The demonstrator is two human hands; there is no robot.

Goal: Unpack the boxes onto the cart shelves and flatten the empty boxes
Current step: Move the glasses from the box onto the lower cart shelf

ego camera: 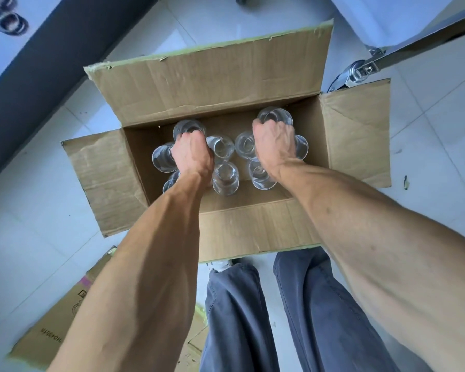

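An open cardboard box (207,84) stands on the tiled floor with its four flaps spread out. Several clear drinking glasses (225,178) are inside it. My left hand (192,154) reaches into the left half and grips a cluster of glasses (162,158), its fingers curled among them. My right hand (275,142) is in the right half and grips another cluster of glasses (275,115), one of which sticks out past my knuckles. How many glasses each hand holds is hidden by the hands.
A flattened cardboard box (57,326) lies on the floor at the lower left. A cart's metal frame and caster wheel (352,75) are just beyond the box's right flap. A dark shelf edge (38,63) crosses the upper left, with glasses (10,21) above it. My legs stand right behind the box.
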